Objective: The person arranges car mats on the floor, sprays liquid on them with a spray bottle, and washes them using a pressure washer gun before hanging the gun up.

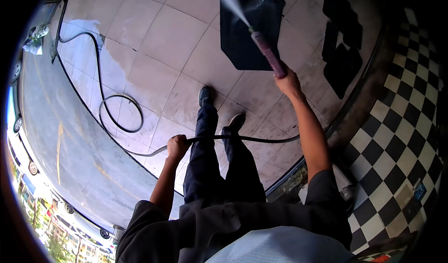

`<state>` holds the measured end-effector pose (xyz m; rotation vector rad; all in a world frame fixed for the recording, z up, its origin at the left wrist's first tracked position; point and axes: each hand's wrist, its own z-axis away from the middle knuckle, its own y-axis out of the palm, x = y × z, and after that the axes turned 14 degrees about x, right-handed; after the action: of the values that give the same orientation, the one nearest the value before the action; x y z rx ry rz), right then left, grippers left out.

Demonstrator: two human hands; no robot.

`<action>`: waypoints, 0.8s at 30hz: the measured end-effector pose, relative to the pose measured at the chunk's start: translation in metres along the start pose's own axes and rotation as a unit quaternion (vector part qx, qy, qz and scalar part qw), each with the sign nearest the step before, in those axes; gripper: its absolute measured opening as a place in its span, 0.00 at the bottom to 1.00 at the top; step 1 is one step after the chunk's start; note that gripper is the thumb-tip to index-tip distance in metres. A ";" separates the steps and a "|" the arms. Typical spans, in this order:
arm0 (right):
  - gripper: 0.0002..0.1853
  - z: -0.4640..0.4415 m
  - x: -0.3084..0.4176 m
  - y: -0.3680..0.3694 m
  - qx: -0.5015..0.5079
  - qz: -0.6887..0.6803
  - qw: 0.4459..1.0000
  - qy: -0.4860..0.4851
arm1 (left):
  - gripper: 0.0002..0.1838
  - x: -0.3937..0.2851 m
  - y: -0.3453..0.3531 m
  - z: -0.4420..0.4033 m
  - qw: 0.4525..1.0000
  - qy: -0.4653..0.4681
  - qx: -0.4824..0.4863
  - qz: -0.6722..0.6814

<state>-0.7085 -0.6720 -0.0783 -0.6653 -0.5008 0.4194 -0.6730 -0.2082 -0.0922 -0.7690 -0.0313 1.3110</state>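
My right hand (288,82) grips the rear end of a reddish spray wand (268,53), which points up and to the left. A white spray leaves its nozzle over a dark floor mat (252,34) lying flat on the tiles. My left hand (178,147) is closed round a black hose (254,139), in front of my legs. The hose runs right behind my right forearm and left to a loop on the floor.
More dark mats (343,69) lie at the right, beside a black-and-white checkered surface (387,146). The hose loop (140,118) rests on the tiled floor (163,34). A grey road (60,123) with parked cars runs along the left. Wet patches show at upper left.
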 end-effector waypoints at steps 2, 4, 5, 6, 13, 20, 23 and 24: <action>0.27 -0.001 0.001 -0.001 0.030 -0.032 0.999 0.005 | 0.16 0.002 0.005 0.001 1.000 0.006 0.008 -0.002; 0.26 -0.008 -0.004 -0.005 0.015 -0.050 0.998 0.023 | 0.16 0.004 0.008 0.002 1.000 0.011 0.009 -0.015; 0.24 -0.019 -0.022 -0.003 -0.013 -0.085 0.996 0.028 | 0.14 0.002 0.004 0.003 1.000 0.012 -0.011 -0.013; 0.21 -0.016 -0.025 -0.011 -0.049 -0.101 0.993 0.035 | 0.14 0.003 0.001 0.002 1.000 0.009 -0.018 -0.010; 0.17 -0.009 -0.095 -0.003 -0.127 -0.175 0.971 0.106 | 0.13 0.025 -0.013 0.005 1.000 -0.016 -0.015 -0.013; 0.20 0.019 -0.102 0.005 -0.093 -0.186 0.973 0.100 | 0.13 0.011 -0.009 0.017 1.000 -0.010 0.001 -0.021; 0.21 0.035 -0.111 0.013 -0.103 -0.179 0.972 0.110 | 0.14 0.017 -0.008 0.014 1.000 -0.012 -0.003 -0.029; 0.22 0.047 -0.108 0.016 -0.097 -0.177 0.974 0.108 | 0.14 0.018 -0.008 0.014 1.000 -0.005 0.000 -0.028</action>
<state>-0.8244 -0.6937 -0.0901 -0.7820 -0.4453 -0.0389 -0.6668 -0.1862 -0.0841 -0.7569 -0.0611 1.2623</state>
